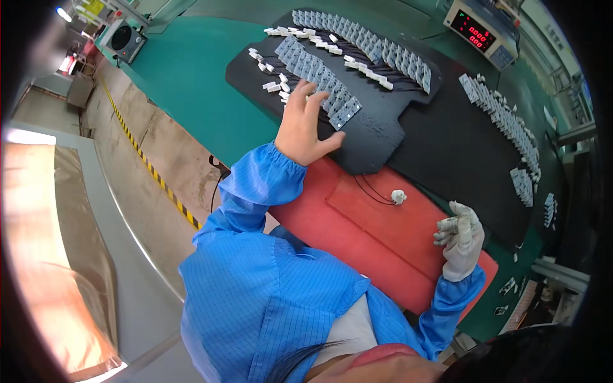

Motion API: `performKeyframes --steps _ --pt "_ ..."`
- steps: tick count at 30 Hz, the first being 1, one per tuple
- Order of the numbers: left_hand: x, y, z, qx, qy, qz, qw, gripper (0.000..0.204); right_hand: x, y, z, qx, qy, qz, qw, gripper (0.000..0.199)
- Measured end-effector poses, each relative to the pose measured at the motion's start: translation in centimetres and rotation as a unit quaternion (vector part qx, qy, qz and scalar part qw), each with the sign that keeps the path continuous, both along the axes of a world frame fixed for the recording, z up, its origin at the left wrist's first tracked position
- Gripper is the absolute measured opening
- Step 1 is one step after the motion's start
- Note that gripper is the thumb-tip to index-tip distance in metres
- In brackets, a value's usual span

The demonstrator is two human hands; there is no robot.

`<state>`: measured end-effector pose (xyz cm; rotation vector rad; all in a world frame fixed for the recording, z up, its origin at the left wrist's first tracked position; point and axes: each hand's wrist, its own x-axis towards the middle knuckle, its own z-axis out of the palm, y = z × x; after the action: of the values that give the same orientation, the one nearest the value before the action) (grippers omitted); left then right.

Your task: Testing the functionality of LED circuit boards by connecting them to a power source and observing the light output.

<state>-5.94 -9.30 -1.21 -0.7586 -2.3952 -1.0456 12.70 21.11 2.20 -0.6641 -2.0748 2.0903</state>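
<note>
My left hand (303,124), bare, reaches over the near row of small grey-blue plates (313,69) on a black board (377,127). Its fingers are spread and bent, with the thumb apart; whether the fingertips touch the plates cannot be made out. White connectors (274,87) on black wires lie beside that row. On the red mat (370,223) rests a white connector (398,196), its two thin black wires running up to the black board's near edge. At the mat's right side is my right hand (461,239) in a white glove, fingers loosely curled and apart, nothing visible in them.
A second row of plates (357,37) lies farther back on the board. More plates (501,118) lie on the dark mat (460,166) to the right. A meter with red digits (476,32) stands at the back right. A small grey device (123,39) sits at the table's far left.
</note>
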Motion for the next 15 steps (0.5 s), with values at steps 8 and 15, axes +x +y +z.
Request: performKeyframes --steps 8,15 --pt "-6.0 -2.1 -0.9 -0.292 -0.074 0.132 0.944 0.091 0.1 0.1 -0.3 0.021 0.013 0.022 0.999 0.047" --pt "-9.3 -3.2 -1.6 -0.298 -0.091 0.148 0.939 0.096 0.4 0.4 -0.3 0.008 0.023 0.035 0.999 0.050"
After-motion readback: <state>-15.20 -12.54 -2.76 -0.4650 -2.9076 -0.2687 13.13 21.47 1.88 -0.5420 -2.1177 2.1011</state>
